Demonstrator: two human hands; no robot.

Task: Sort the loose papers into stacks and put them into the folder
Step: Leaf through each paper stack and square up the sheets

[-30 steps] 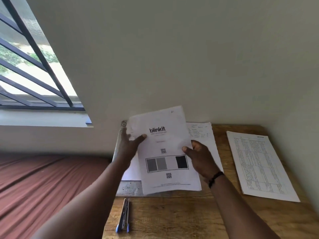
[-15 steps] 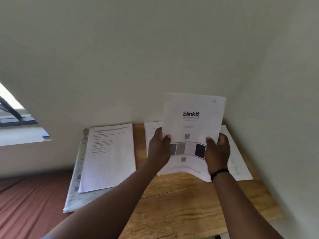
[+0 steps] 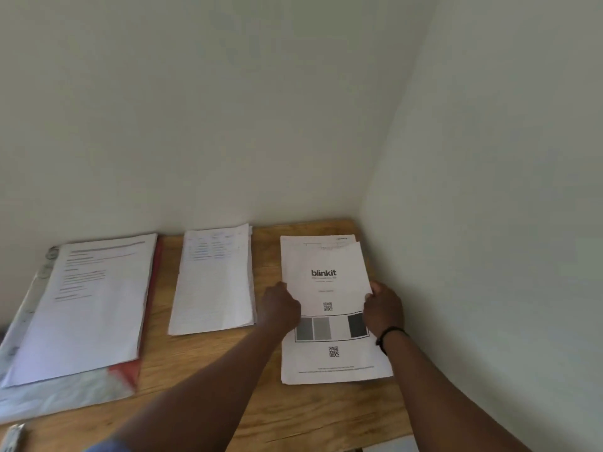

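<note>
while both hands flank it, the blinkit sheet (image 3: pixel 329 288) lies between them on top of the right stack (image 3: pixel 318 240), its long axis running away from the person toward the wall, near edge just short of the wrists. the left hand (image 3: pixel 281 307) grips the sheet's left edge, fingers curled over it; the right hand (image 3: pixel 382 308) holds the right edge, thumb on top, a dark band on its wrist. the sheet sits slightly askew on the stack below, whose far edge peeks out beyond it, so the next move is probably a squaring nudge, both hands equally near.

to the left of the left hand, just beside it, lies the middle stack (image 3: pixel 212 282), also lengthwise toward the wall. well beyond that, further left, a third stack (image 3: pixel 88 308) rests on the folder (image 3: pixel 65 396), a red edge showing at its right side. all sit on the wooden desk (image 3: pixel 261 412). the folder is nearer the left arm, so the loading reach will likely go leftward across the desk.
</note>
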